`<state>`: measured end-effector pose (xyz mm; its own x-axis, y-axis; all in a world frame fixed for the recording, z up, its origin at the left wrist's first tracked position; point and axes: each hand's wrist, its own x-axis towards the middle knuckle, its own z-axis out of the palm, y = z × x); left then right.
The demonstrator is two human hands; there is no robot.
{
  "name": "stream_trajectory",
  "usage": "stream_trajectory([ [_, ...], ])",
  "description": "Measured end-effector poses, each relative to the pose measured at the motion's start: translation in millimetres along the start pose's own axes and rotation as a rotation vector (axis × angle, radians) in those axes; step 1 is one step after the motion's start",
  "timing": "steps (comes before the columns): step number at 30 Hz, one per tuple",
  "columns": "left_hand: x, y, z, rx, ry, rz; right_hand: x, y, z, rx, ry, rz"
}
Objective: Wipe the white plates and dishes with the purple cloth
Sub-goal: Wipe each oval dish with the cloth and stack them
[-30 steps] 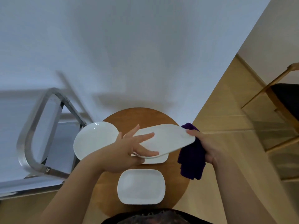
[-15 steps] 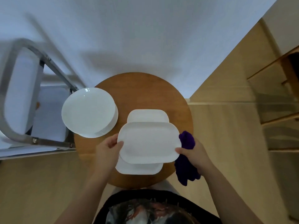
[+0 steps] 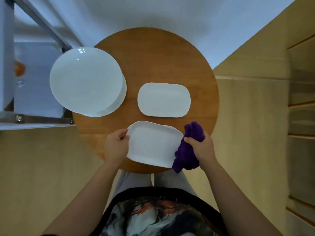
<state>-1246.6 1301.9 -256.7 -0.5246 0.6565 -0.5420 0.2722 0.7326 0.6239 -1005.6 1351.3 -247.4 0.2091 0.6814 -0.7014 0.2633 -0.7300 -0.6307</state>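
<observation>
Hands framed the white rectangular dish (image 3: 153,144) at lower centre.
Your left hand (image 3: 115,147) pinched its left end; your right hand (image 3: 202,149), clutching the bunched purple cloth (image 3: 189,150), met the right end of its long axis.

1. The purple cloth (image 3: 187,154) covered the near rectangular dish's (image 3: 153,145) right edge.
2. The round plates (image 3: 87,80) hid how many lay stacked beneath.
3. The metal frame (image 3: 42,23) was cut off at the left edge.
</observation>
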Motion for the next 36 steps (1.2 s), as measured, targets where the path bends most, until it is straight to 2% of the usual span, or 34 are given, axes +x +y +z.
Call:
stream_trajectory([
  [2,3,-5,-7,-0.025,0.033,-0.041,6,0,-7,-0.006,0.008,0.054],
  [6,6,-10,-10,-0.038,0.026,-0.070,9,6,-7,-0.168,-0.137,0.188],
  [9,4,-12,-6,0.047,0.026,-0.055,9,11,-1,-0.137,-0.186,0.253],
  [13,6,-22,1,0.211,0.042,-0.013,10,12,8,-0.115,-0.183,0.258],
  [18,12,-31,7,0.239,0.000,-0.111,12,9,10,-0.113,-0.184,0.265],
  [22,19,-23,8,0.250,-0.024,-0.152,15,-3,7,-0.136,-0.141,0.185],
  [24,26,-16,4,0.299,-0.086,-0.183,18,-13,7,-0.128,-0.131,0.124],
  [26,33,-7,1,0.379,-0.141,-0.160,21,-26,8,-0.120,-0.121,0.074],
  [28,43,7,1,0.423,-0.117,-0.094,26,-39,10,-0.117,-0.112,0.036],
  [31,72,33,13,0.355,-0.086,0.000,38,-57,16,-0.138,-0.084,-0.033],
  [34,100,54,34,0.260,-0.111,-0.019,51,-71,29,-0.183,-0.078,-0.090],
  [36,111,60,47,0.284,-0.136,-0.020,60,-75,41,-0.184,-0.089,-0.086],
])
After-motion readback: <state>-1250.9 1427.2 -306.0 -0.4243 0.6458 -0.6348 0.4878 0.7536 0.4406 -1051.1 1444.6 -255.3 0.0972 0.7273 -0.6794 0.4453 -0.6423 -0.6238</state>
